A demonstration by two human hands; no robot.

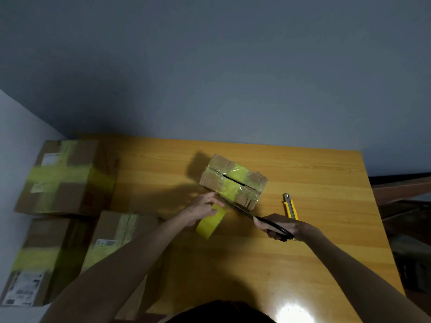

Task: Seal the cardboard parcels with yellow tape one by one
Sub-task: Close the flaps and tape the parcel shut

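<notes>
The parcel (233, 180) sat on the table (303, 264), banded in yellow. At its 7 o'clock the left hand (203, 209) gripped the tape roll (210, 226). At 5 o'clock the right hand (279, 227) had its fingers curled round scissors (242, 212), blades at the parcel's near edge. A knife (290, 206) lay at 3 o'clock.

**Scissors meet tape at the small parcel**

Mid-desk (314, 264), the small parcel (233, 183) wears a yellow band. At its 7 o'clock the left grip (203, 207) holds the tape roll (210, 223). From 5 o'clock the right grip (279, 228) points black scissors (242, 212) at its near edge. A yellow knife (290, 206) lies at 4 o'clock, and taped boxes (65, 178) sit at 9 o'clock.
</notes>
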